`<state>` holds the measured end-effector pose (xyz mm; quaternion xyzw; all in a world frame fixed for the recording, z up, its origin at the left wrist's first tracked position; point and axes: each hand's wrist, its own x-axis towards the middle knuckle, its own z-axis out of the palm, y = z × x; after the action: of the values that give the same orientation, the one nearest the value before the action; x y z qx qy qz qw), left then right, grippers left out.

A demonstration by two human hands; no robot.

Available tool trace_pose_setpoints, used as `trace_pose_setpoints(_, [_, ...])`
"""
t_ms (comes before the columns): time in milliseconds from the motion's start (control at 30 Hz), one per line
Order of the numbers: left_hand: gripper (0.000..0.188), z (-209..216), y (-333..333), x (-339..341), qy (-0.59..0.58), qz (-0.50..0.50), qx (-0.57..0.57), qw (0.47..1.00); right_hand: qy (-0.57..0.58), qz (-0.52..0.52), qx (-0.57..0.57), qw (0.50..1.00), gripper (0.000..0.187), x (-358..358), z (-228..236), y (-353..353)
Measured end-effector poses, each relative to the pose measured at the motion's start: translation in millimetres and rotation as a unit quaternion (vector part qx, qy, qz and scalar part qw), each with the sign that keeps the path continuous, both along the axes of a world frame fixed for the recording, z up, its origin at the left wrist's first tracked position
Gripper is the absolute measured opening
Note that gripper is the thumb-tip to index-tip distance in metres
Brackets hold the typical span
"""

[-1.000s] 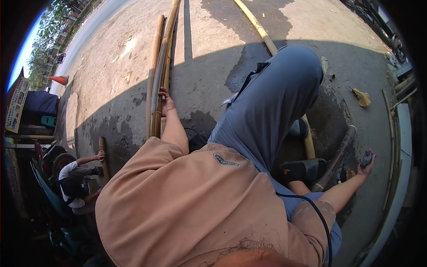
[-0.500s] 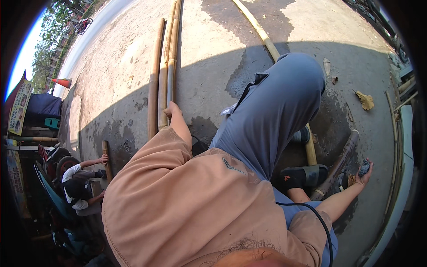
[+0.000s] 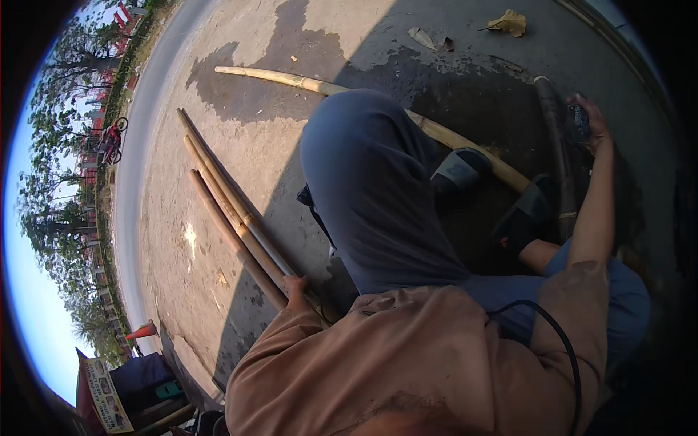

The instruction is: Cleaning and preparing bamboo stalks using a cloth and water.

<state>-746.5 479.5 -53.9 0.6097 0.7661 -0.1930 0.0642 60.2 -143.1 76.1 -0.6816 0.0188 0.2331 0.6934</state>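
My left hand (image 3: 295, 285) is closed round a bamboo pole (image 3: 251, 243) in a bundle of several long poles on the ground to my left. A browner pole (image 3: 231, 240) lies along the bundle's near side. Held out to the far right, my right hand (image 3: 595, 123) grips a dark, rough wad (image 3: 579, 120) that resembles a scouring pad; its exact kind is unclear. Just left of that hand lies a dark, wet-looking bamboo pole (image 3: 556, 138). A long pale bamboo pole (image 3: 291, 78) runs behind my raised knee and past my sandals (image 3: 462, 171).
Wet patches (image 3: 305, 43) darken the concrete. Dry leaves (image 3: 509, 23) lie at the far right. A black cable (image 3: 542, 309) hangs over my right side. Beyond the road (image 3: 142, 152) stands a red motorcycle (image 3: 112, 141); an orange cone (image 3: 142, 331) stands at the left.
The view has swung round, showing more road and trees; the other person at left has dropped out of sight. My left hand still grips the pole, my right hand the dark wad.
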Motion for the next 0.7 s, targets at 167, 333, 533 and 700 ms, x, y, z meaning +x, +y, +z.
trace_pose_setpoints(167, [0.037,45,-28,-89,-0.150,0.016,-0.181,0.972,-0.134,0.129,-0.152,0.971,0.027,35,15,13])
trace_pose_setpoints(333, [0.037,56,-24,-98,-0.143,-0.025,-0.276,0.950,-0.231,0.182,-0.483,0.825,0.030,65,125,-5])
trace_pose_setpoints(533, [0.039,45,114,128,-0.187,-0.271,-0.186,0.926,-0.221,0.257,-0.630,0.698,0.033,75,222,-56])
trace_pose_setpoints(700, [0.042,132,137,458,-0.284,-0.566,-0.153,0.758,-0.192,0.319,-0.631,0.680,0.042,0,201,-101])
